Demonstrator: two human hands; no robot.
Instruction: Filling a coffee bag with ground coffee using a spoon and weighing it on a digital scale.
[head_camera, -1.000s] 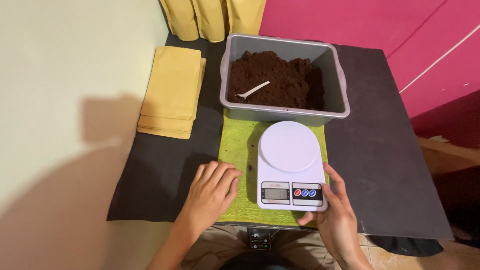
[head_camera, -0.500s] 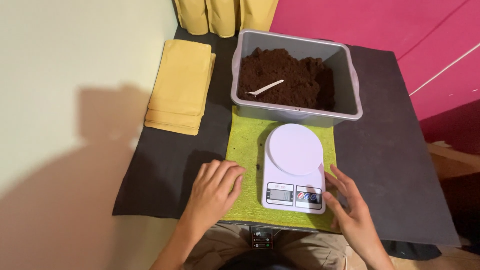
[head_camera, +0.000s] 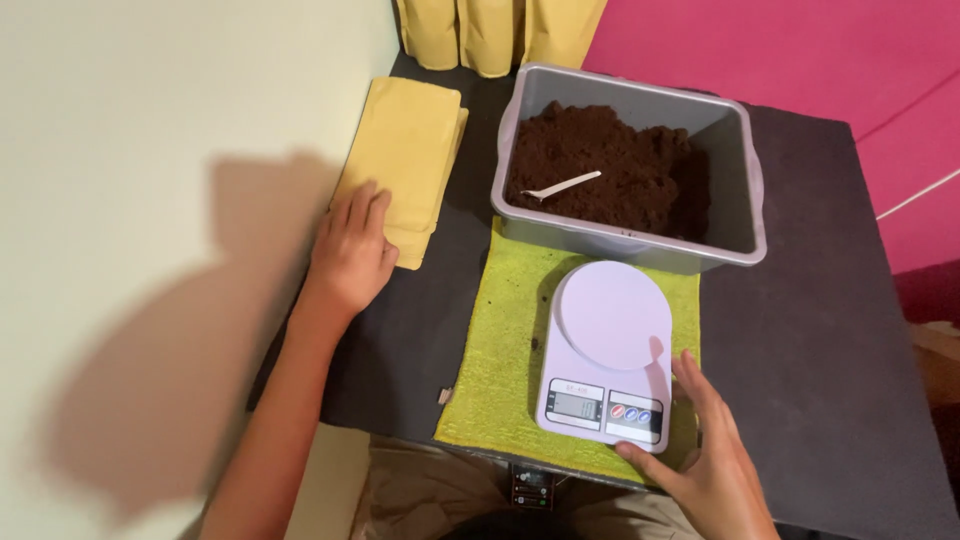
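One hand on the yellow pouches, the other at the kitchen scale.

The left hand (head_camera: 352, 250) lies flat, fingers (head_camera: 368, 205) open, on the near end of the stack of flat yellow pouches (head_camera: 408, 150) at the worktop's (head_camera: 800, 330) left edge. The right hand (head_camera: 705, 455) rests open against the near right corner of the white kitchen scale (head_camera: 608, 355), gripping nothing. The scale sits on a green cloth (head_camera: 500, 340); just beyond it stands a grey tub (head_camera: 745, 215) of dark brown powder (head_camera: 640, 175) with a small white scoop (head_camera: 562, 185) lying on it.
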